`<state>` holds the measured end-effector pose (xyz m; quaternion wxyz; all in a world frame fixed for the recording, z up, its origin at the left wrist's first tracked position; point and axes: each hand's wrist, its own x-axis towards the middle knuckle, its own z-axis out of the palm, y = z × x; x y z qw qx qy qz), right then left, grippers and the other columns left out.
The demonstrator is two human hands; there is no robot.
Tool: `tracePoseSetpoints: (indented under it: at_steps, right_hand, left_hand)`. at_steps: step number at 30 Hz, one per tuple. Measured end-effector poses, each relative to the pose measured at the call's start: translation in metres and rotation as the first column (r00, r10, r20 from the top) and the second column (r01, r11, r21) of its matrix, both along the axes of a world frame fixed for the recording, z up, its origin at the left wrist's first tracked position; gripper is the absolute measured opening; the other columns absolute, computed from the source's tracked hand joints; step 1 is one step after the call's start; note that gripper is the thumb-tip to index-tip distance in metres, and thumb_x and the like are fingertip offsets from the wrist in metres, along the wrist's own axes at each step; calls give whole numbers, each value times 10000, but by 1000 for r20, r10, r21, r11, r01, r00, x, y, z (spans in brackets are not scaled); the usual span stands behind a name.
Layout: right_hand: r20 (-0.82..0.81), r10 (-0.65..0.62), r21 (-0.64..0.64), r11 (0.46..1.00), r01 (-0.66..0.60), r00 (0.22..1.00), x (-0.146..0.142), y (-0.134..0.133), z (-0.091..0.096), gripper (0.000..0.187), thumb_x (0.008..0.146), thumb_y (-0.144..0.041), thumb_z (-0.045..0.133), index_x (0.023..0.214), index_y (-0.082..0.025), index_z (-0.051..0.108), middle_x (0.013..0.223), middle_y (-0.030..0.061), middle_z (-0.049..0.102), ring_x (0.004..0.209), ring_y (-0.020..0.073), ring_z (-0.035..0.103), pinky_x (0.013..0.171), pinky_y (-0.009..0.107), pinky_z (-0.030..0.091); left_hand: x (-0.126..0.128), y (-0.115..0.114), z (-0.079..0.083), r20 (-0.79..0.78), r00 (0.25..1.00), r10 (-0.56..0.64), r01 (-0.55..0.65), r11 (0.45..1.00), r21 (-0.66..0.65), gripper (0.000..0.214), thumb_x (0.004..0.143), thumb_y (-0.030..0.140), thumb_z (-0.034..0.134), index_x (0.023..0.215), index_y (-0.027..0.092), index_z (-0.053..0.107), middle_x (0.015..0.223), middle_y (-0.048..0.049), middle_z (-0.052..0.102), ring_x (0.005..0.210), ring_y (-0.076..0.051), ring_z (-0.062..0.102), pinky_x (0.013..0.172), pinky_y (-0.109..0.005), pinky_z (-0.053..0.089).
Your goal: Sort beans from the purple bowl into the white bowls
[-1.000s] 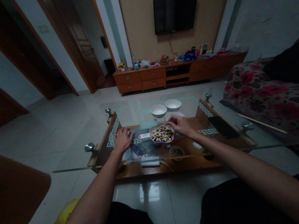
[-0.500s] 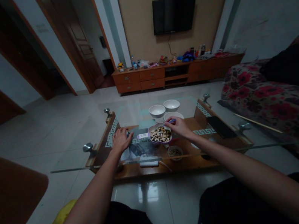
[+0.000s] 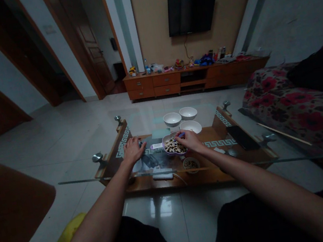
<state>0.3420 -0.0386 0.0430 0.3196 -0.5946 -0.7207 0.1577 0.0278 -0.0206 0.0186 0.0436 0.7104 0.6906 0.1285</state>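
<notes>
Your right hand point(image 3: 190, 139) hides the right side of the purple dish point(image 3: 171, 153) and the lower end of the purple utensil point(image 3: 181, 135) in your fingers. You can't read the label point(image 3: 157, 146) left of the dish; its print is too small. Nearer you than the dish, the small bowl's point(image 3: 192, 171) contents are too fine to identify. Far right of the dish, the floral sofa point(image 3: 302, 93) runs past the frame edge.

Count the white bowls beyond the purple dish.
3: far-left bowl, far-right bowl, and near bowl, partly behind the right hand. No others seem hidden.
</notes>
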Motion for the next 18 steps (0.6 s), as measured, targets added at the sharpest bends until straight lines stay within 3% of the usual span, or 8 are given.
tracePoseSetpoints:
  at_steps: [7,12,16,18]
  right_hand:
    - [46,4,-16,1000,-3,999,-5,1,-2,158,930,-317,692,1005,-243,809,895,47,819,784,215,732,714,290,490]
    - [-22,-13,-11,1000,12,1000,-4,4,2,150,918,-313,690,982,-238,804,884,52,819,803,218,744,715,288,499]
    - [-113,-95,84,991,104,989,17,8,16,191,943,-352,646,988,-234,789,922,55,825,837,219,761,736,286,521]
    - [-81,-166,131,976,176,983,35,9,23,232,961,-385,628,1035,-234,789,957,69,831,870,233,770,769,299,534]
  left_hand:
    - [0,-2,3,2,1000,-6,6,1000,-8,575,1064,560,432,1488,187,538,1591,-163,486,1512,-336,408,1267,-559,327]
    - [0,-2,2,10,1000,-9,9,1000,0,555,1059,548,438,1478,200,541,1587,-155,496,1507,-333,411,1264,-564,330]
    - [-1,0,-1,16,1000,-14,14,1000,15,564,1053,573,433,1465,208,557,1578,-149,498,1506,-333,412,1263,-571,329]
    - [-1,1,-3,19,1000,-17,16,1000,25,567,1051,583,425,1462,214,558,1572,-149,499,1498,-331,418,1256,-574,336]
